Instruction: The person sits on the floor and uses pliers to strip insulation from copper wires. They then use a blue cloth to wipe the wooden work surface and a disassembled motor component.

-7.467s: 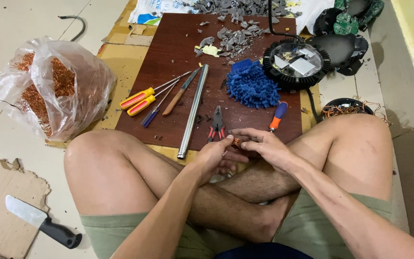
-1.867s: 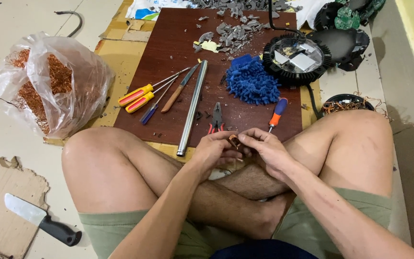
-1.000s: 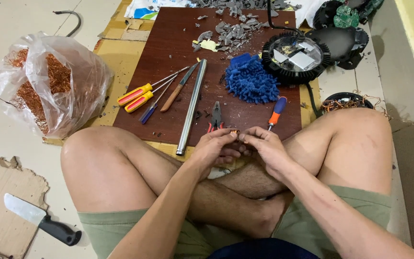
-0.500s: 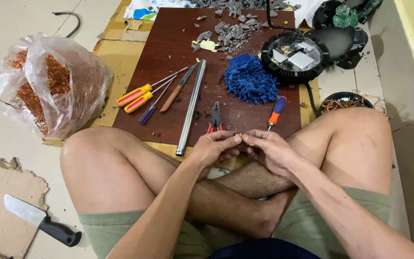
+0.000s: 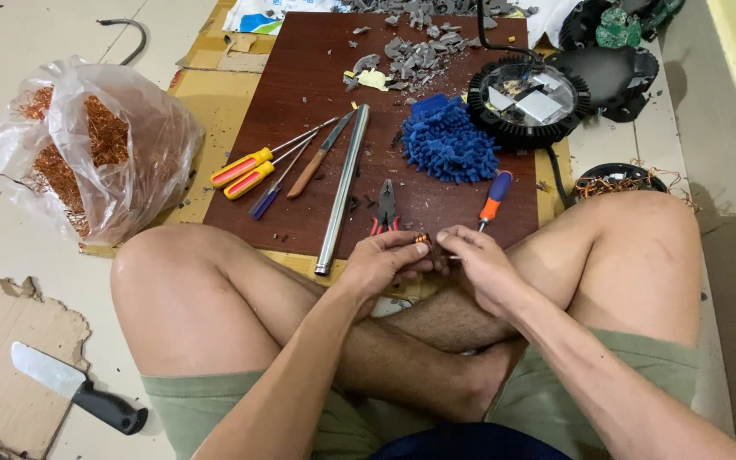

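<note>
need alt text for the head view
A person sitting cross-legged holds a small copper coil between left hand and right hand. Ahead, a brown board holds screwdrivers, pliers and a metal rod; a bag of copper wire sits left.

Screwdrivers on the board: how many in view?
4. Two yellow-and-red-handled screwdrivers lie side by side at the left of the brown board, a thin blue-handled one just right of them, an orange-and-blue-handled one near the right hand. None seem hidden.
</note>
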